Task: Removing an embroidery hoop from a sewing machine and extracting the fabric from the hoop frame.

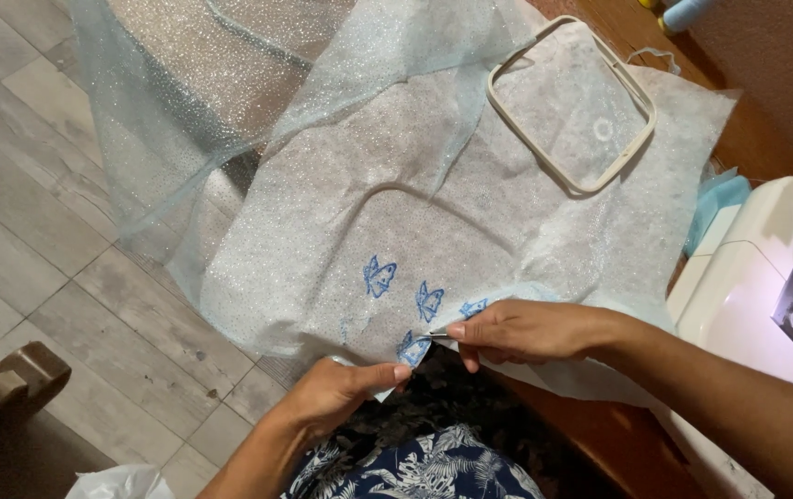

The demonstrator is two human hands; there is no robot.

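- Left hand (336, 393) pinches the near edge of the glittery tulle fabric (323, 222), just beside a blue embroidered butterfly (412, 348).
- Right hand (521, 330): fingers pressed around a thin metal tool (437, 334), tip at that butterfly.
- Embroidery hoop (570, 103) lies on the fabric's far part.
- White sewing machine (766, 277) stands right, on the bench (632, 444).

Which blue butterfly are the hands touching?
The lowest butterfly, at the fabric's near edge. The left hand and right hand pinch around it; the other three sit untouched above.
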